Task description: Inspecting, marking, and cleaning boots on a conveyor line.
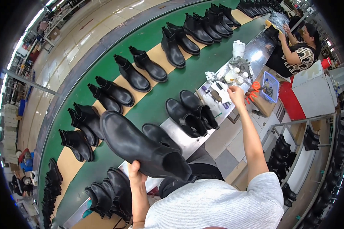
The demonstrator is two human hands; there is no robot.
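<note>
The left hand [137, 174] gripped a black ankle boot [132, 139] along its near lower side, with the thumb pressed against the upper; the boot was held up above the work area, its rounded toe pointing away to the left and its opening toward the person. The right hand [237, 95] reached out over a cluster of small bottles and tools, its fingers drawn close together by a white item [220, 91], though whether they pinched anything could not be told. The boot looked moderately light, likely stiff at the sole and toe and softer about the shaft; its smooth, glossy upper might slip or mark, so the sole edge or heel seemed the safest hold. Beyond it, two more boots [179, 114] lay on a metal ledge [191, 143], near a blue basket [271, 98] and an orange coiled hose [252, 92]. Farther out, a row of boots [173, 47] stood on a tan strip [68, 168] over a green surface [172, 86], and a co-worker [304, 53] sat at upper right.
</note>
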